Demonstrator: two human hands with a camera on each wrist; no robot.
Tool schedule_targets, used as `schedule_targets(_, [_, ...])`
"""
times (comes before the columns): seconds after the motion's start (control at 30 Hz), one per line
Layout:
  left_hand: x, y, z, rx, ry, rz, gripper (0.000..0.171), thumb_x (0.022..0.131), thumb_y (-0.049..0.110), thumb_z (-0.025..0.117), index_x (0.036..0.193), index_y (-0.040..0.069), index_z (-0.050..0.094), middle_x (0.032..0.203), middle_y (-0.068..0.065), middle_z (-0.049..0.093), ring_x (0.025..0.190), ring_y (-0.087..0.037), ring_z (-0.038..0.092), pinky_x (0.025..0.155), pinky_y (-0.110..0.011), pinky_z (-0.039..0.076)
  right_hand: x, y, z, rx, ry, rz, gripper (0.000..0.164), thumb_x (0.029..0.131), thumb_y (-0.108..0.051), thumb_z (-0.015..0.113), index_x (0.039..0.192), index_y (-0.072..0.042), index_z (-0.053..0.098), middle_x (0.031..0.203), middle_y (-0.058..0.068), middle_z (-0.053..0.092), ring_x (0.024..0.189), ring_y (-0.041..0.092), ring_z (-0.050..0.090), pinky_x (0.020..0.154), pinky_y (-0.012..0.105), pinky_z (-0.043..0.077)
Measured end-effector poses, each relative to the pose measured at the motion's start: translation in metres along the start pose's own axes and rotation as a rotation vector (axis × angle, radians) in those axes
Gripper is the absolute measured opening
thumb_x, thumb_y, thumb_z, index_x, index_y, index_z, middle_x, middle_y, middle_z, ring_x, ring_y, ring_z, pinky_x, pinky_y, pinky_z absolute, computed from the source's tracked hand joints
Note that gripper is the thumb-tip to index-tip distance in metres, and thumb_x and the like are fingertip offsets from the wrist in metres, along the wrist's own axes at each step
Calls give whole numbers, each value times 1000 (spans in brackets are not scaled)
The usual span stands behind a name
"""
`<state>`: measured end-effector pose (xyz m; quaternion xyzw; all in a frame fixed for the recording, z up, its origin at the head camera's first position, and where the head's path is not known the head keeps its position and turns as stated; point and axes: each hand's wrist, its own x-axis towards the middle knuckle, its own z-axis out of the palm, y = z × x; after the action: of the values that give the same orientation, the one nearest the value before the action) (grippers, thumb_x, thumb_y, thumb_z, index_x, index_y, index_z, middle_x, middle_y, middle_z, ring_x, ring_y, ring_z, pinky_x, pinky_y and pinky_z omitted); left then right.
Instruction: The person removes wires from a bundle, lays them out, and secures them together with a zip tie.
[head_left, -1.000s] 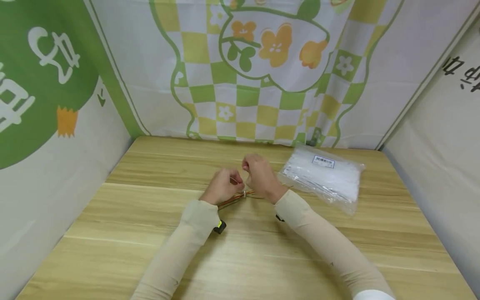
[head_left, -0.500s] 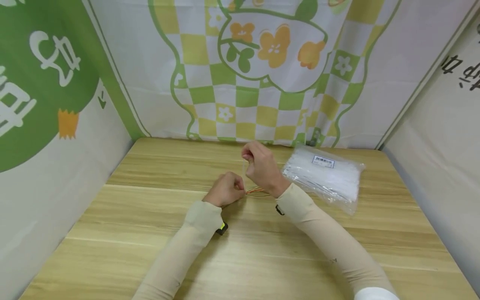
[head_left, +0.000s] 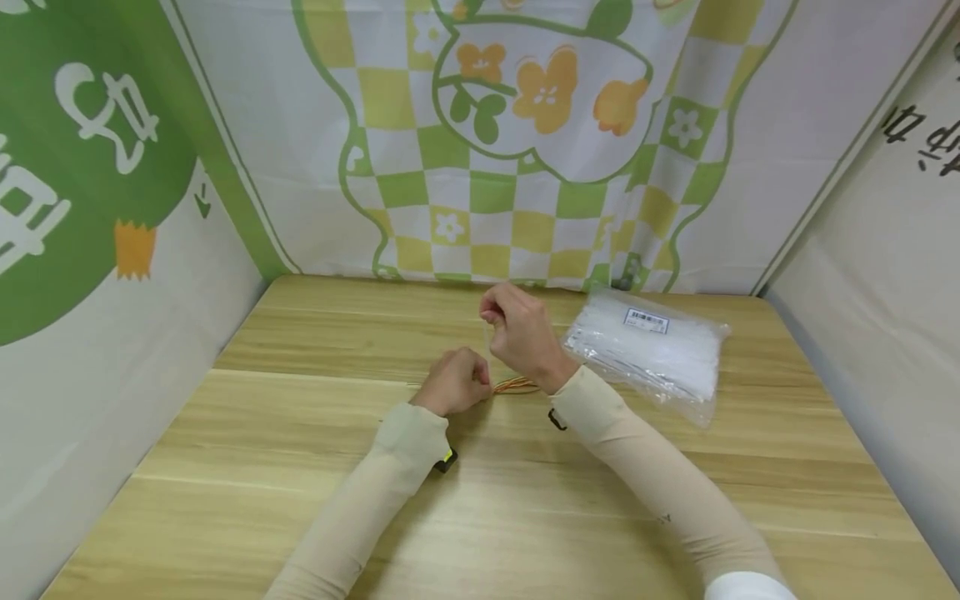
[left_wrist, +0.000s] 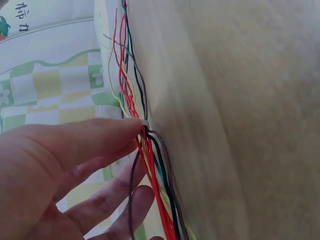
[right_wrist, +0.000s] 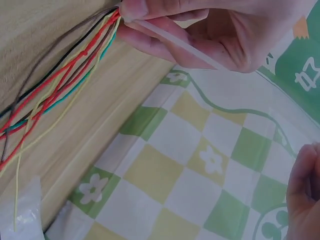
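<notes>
Thin wires in red, black, yellow, green and brown (head_left: pixel 514 384) lie bundled on the table. A white cable tie (left_wrist: pixel 145 122) encircles the bundle (left_wrist: pixel 159 182) in the left wrist view. Thumb and fingertips of my left hand (head_left: pixel 453 382) pinch the bundle at the tie's head. From there the tie's pale tail (right_wrist: pixel 180 44) slants up, as the right wrist view shows. Above the bundle, my right hand (head_left: pixel 519 335) has curled fingers and grips the tail's upper end; the exact pinch is hidden behind its fingers.
A clear plastic bag of white cable ties (head_left: pixel 660 354) with a barcode label lies right of the hands. Behind the wooden table (head_left: pixel 300 467) hangs a checkered curtain (head_left: pixel 495 200), with printed cloth walls at both sides.
My right hand rose away from the bundle, drawing the tie's tail upward, and then stayed nearly still. My left hand moved slightly rightward and down onto the bundle at the tie.
</notes>
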<state>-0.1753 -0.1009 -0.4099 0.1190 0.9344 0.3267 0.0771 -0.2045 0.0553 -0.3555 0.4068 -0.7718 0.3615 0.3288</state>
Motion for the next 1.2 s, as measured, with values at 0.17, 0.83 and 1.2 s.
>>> schedule_targets(0.17, [3,-4,0,77,-5,48,19,91,15,83,75,15,73,84,1,73,76,-16,59,69,-31,47,5,5,-7,54,-84,92,3,98,2,70,95,2,71,89,14,73,76,22,70,71,32,60])
schedule_targets(0.83, [-3,-2,-1,279,-1,83,10,89,16,87,81,19,80,96,1,78,92,-23,67,92,-56,51,-19,7,-22,-169,-751,454,28,103,-13,63,126,0,73,130,16,74,116,32,73,97,47,60])
schedule_targets(1.2, [-11,-2,-5,337,3,147,9,94,9,75,85,12,73,90,0,70,80,-19,63,82,-49,51,-59,10,0,-192,-891,319,20,98,-22,77,117,-14,77,104,6,70,91,23,63,72,41,52])
